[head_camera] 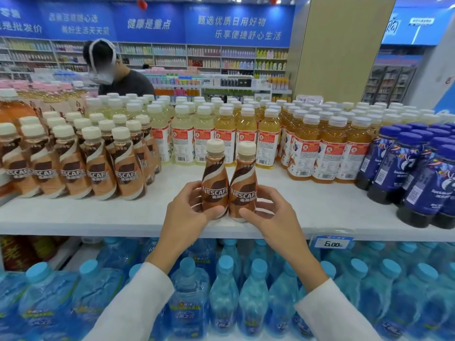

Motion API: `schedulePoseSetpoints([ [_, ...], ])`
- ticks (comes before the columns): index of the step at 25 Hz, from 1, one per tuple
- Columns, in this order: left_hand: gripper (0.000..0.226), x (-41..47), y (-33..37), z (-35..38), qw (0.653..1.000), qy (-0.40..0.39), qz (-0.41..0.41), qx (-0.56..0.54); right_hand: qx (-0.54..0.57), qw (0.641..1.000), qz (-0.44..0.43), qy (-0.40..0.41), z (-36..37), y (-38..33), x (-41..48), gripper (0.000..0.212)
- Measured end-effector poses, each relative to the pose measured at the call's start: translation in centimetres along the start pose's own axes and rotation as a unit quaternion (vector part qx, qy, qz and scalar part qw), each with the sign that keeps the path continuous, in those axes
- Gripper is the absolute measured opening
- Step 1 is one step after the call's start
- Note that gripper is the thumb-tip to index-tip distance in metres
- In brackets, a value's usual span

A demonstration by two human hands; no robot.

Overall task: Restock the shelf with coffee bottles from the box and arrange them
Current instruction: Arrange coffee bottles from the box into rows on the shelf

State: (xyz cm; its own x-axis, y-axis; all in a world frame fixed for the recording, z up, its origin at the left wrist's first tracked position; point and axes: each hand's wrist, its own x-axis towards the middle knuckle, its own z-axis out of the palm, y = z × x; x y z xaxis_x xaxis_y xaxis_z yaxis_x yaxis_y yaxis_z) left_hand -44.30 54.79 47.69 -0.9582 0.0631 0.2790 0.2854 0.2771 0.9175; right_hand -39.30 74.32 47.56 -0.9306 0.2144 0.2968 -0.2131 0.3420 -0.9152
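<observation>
White sleeves (138, 303) run off the bottom edge, so the arms are cut off past the wrists. Under them, rows of clear blue plastic water bottles (224, 291) fill the lower shelf, partly hidden by the forearms, and their labels are too blurred to read.

The left hand (187, 212) curls round the lower body of the left coffee bottle (215, 178), thumb across the front and fingertips hidden behind it. The right hand (268, 212) grips the right coffee bottle (243, 180), thumb at its base and fingers bent along its side. Both bottles are upright and touching each other at the front of the white shelf (123, 217). The thumbs cover their bases, so whether they rest on it is unclear. Each is smooth and waisted, with a brown-and-tan swirl wrap and a ribbed cream cap.

Left of the left hand stand rows of matching coffee bottles (98, 168), the far ones cut by the frame. Beyond the hands are pale and amber juice bottles (246, 134), and right of the right hand are dark blue bottles (418, 178).
</observation>
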Motion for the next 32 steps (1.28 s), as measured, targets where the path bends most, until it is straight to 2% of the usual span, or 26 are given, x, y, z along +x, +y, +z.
schedulePoseSetpoints([
  [4, 0.069, -0.5, 0.0, 0.0, 1.000, 0.002, 0.009, 0.005, 0.009, 1.000, -0.003, 0.027, 0.6, -0.1, -0.6, 0.068],
  [8, 0.066, -0.9, 0.3, 0.3, 0.999, 0.048, 0.008, 0.018, 0.017, 0.997, -0.015, 0.072, 1.9, -0.4, -1.0, 0.062],
  [11, 0.064, -1.3, 0.0, -1.2, 0.998, 0.066, 0.008, 0.022, 0.033, 0.997, -0.013, 0.063, 3.3, -0.7, -1.2, 0.062],
  [16, 0.063, -2.3, -2.4, -7.7, 0.992, 0.123, -0.004, 0.034, 0.062, 0.998, -0.026, 0.001, 9.5, -2.9, -1.4, 0.059],
  [22, 0.058, -3.5, -5.1, -19.1, 0.973, 0.226, -0.037, 0.006, 0.076, 0.992, -0.052, -0.086, 21.5, -6.9, -1.2, 0.055],
  [25, 0.055, -3.3, -6.7, -23.6, 0.962, 0.270, -0.041, 0.023, 0.064, 0.991, -0.075, -0.095, 27.1, -8.5, -0.9, 0.053],
  [32, 0.046, -0.5, -8.5, -30.1, 0.959, 0.274, -0.036, 0.064, 0.063, 0.991, -0.087, -0.086, 35.6, -10.1, 0.9, 0.051],
])
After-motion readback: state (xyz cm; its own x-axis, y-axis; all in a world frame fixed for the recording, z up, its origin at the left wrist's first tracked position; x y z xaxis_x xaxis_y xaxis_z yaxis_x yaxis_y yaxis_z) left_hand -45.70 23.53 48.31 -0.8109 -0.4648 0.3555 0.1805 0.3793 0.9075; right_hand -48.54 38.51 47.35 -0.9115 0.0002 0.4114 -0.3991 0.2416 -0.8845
